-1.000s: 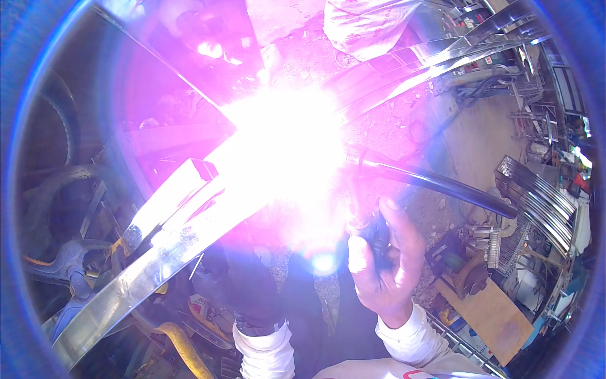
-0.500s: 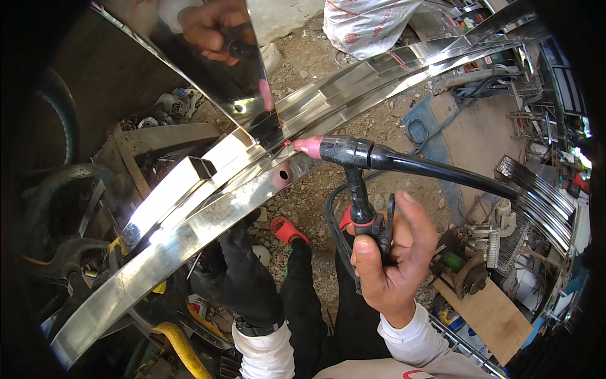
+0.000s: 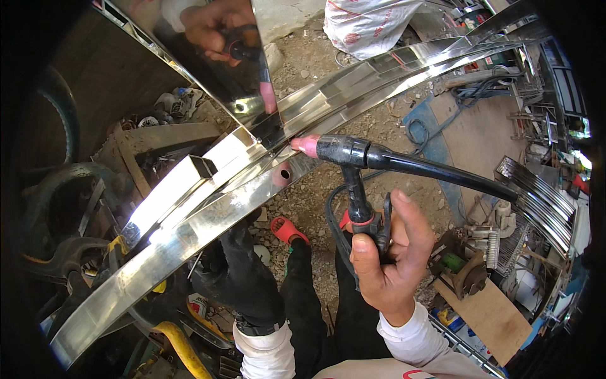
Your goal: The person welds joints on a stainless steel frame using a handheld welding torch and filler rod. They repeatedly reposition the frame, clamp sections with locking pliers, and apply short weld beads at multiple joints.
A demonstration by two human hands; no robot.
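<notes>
My right hand grips the handle of a black welding torch with a pink nozzle. The forefinger stands raised beside the trigger lever. The nozzle tip is close to the joint where a shiny upright metal panel meets long polished metal tubes. In a black glove, my left hand is below the front tube, its fingers curled and partly hidden. A thin metal rod sticks out at the glove's edge. A short box-shaped tube end lies left of the joint.
A white sack stands at the back. Stacked metal tubes, a bench grinder and a wooden board lie to the right. A cable hangs from the torch. Yellow-and-black equipment is at lower left.
The torch and my right hand have shifted very slightly left. A small red spot at the nozzle tip no longer shows. The upright panel appears slightly further right. My left hand stays nearly still.
</notes>
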